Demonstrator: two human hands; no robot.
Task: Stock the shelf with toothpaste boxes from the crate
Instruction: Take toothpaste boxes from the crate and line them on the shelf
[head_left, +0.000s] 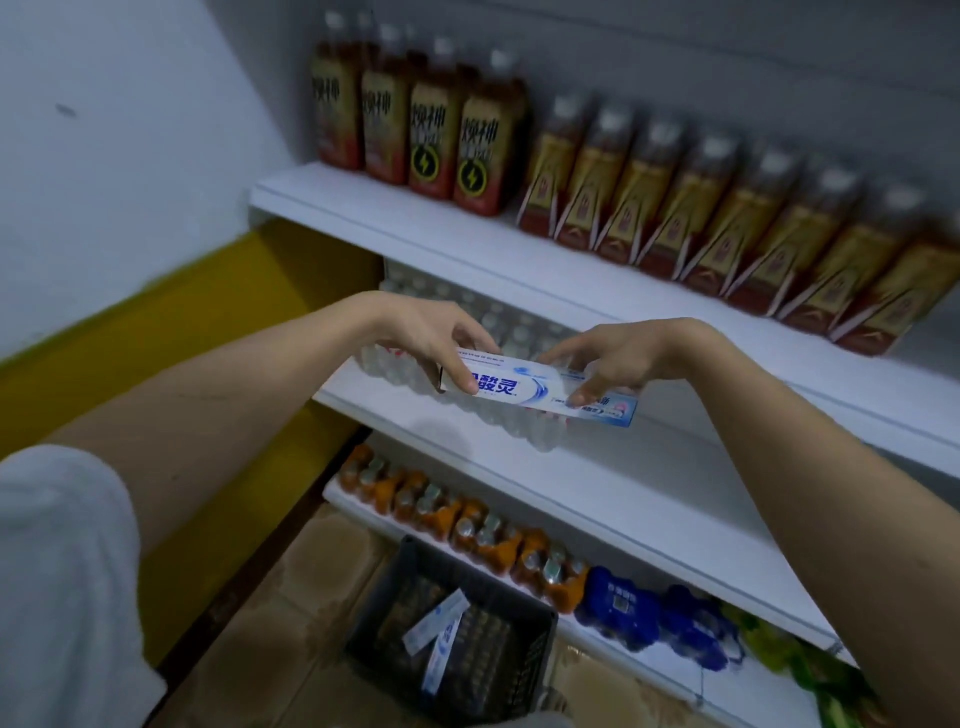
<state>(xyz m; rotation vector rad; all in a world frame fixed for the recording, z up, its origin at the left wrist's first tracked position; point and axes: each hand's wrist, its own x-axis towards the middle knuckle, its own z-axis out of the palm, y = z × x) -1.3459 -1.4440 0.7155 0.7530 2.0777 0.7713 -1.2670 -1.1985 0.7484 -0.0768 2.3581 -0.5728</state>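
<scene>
A white and blue toothpaste box (535, 387) hangs level above the middle shelf (597, 483). My left hand (441, 332) pinches its left end, thumb on the front face. At the box's right half, my right hand (618, 353) grips it with curled fingers. Down on the floor stands a dark plastic crate (524, 629). Two more toothpaste boxes (436, 636) lie inside it.
Clear small bottles (498, 322) fill the back left of the middle shelf. Brown drink bottles (675, 192) line the top shelf. Orange-packed bottles (467, 525) and blue packs (623, 605) sit on the lowest shelf. A white and yellow wall (182, 322) closes the left side.
</scene>
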